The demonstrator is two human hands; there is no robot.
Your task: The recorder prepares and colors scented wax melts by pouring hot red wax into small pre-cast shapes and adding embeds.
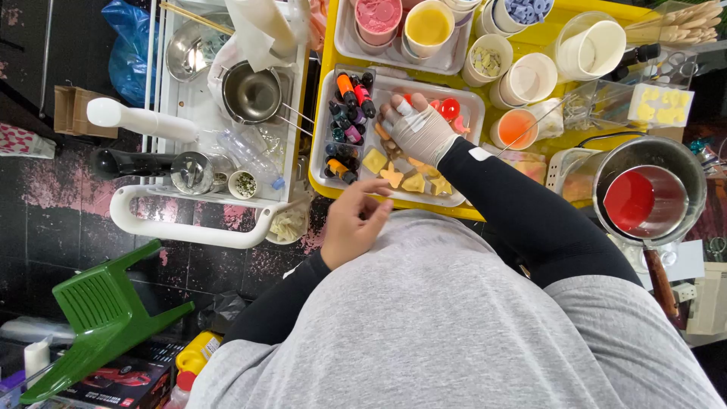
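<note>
The right hand wears a thin whitish glove and reaches forward into a white rectangular tray, the black sleeve stretched out behind it. The palm faces down and the fingers point away from the body, lying flat over the middle of the tray; whether they pinch something under them I cannot tell, because the back of the hand hides it. The left hand is bare and stays close to the body, just before the near edge of the tray. Its fingers are curled loosely inward and the thumb meets the fingertips; I see nothing held in it.

The small wax pieces lie on the tray floor just below the right wrist and between the two hands. They are yellow and pale orange, flat, in square, triangle and star-like shapes, lying close together. A red round piece sits just beside the right fingertips. On the left part of the tray, small dye bottles with dark bodies and coloured caps lie in rows. The tray rests on a yellow tabletop. To the right stands a metal pot with red liquid.
</note>
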